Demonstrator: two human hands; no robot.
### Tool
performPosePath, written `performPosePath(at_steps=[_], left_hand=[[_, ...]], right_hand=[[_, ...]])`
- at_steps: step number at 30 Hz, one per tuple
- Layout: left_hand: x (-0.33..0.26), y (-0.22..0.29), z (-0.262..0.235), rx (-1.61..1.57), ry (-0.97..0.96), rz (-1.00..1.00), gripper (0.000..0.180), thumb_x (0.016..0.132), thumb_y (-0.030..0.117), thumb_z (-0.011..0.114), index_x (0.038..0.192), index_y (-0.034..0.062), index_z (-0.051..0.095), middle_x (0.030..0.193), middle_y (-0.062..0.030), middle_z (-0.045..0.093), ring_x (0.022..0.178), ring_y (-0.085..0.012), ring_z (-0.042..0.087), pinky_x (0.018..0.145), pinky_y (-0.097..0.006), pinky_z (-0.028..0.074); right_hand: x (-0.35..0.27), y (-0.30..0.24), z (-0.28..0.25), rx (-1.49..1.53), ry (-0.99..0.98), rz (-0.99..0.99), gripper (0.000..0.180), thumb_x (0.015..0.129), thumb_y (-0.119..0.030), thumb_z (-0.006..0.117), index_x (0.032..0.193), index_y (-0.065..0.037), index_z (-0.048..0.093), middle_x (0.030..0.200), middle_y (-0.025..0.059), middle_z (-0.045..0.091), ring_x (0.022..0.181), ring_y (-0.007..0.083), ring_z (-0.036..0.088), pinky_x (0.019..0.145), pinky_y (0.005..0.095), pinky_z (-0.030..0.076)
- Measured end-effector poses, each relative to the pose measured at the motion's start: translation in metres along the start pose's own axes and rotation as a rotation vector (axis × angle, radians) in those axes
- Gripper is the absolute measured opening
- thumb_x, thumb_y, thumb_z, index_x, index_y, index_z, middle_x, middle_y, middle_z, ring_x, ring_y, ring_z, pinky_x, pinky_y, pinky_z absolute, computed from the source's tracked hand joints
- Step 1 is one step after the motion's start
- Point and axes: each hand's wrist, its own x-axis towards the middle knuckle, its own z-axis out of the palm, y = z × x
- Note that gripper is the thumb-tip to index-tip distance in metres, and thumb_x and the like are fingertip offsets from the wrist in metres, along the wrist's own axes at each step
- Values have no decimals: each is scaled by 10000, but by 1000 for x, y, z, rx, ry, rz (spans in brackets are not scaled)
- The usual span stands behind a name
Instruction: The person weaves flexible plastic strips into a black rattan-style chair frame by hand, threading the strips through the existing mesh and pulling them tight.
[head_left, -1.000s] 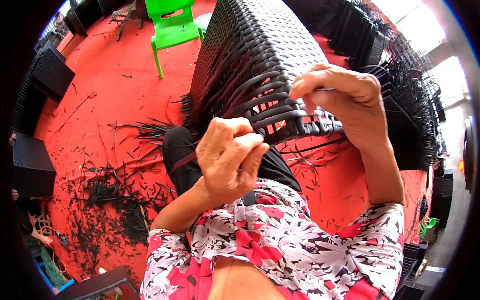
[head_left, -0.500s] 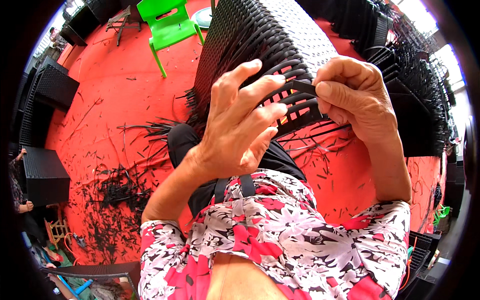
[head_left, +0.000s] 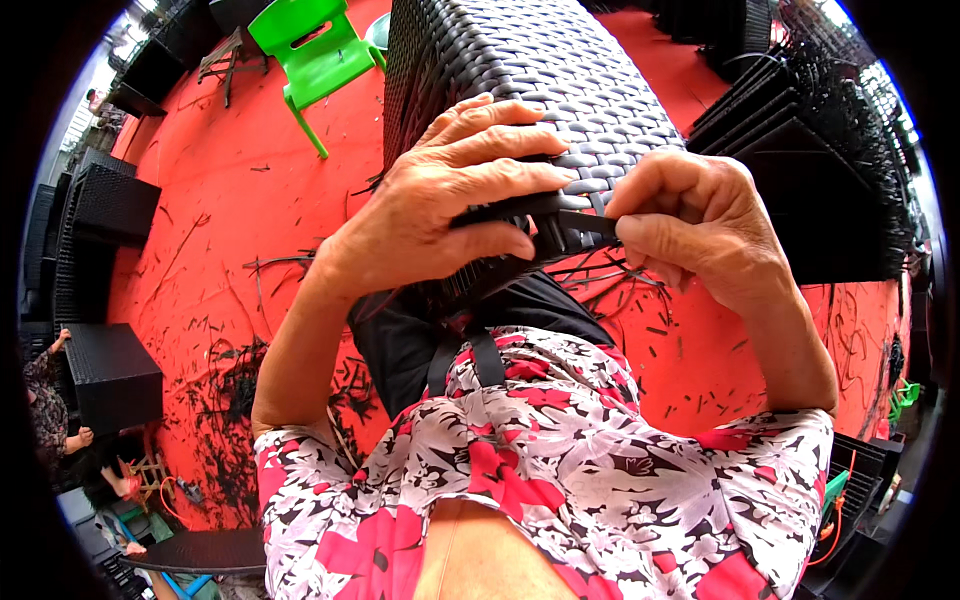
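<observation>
Fingers hiding woven panel edge.

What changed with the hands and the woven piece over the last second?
The left hand moved from mid-air in front of the body up onto the near edge of the dark woven furniture piece and now grips it. The right hand stayed at that edge, pinching a flat dark strand.

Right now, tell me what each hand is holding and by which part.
The left hand grips the near edge of the black woven wicker piece. The right hand pinches a flat black strand at that edge, by its end.
</observation>
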Motion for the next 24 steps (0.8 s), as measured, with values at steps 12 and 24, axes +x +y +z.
performPosePath(at_steps=[12, 24], left_hand=[[-31, 5, -4, -43, 129, -26, 292, 883, 194, 617, 1098, 5, 670, 1184, -168, 643, 1253, -343, 511, 1098, -488, 297], [-44, 5, -3, -98, 204, -51, 289, 886, 207, 617, 1092, 15, 678, 1188, -154, 642, 1263, -337, 498, 1102, -491, 276]], right_hand=[[8, -8, 16, -6, -96, 75, 111, 779, 25, 594, 880, 38, 638, 618, 29, 594, 460, 45, 507, 418, 189, 384], [18, -9, 30, -83, -150, 85, 111, 792, 40, 574, 872, 36, 650, 599, 19, 574, 450, 49, 510, 426, 188, 395]])
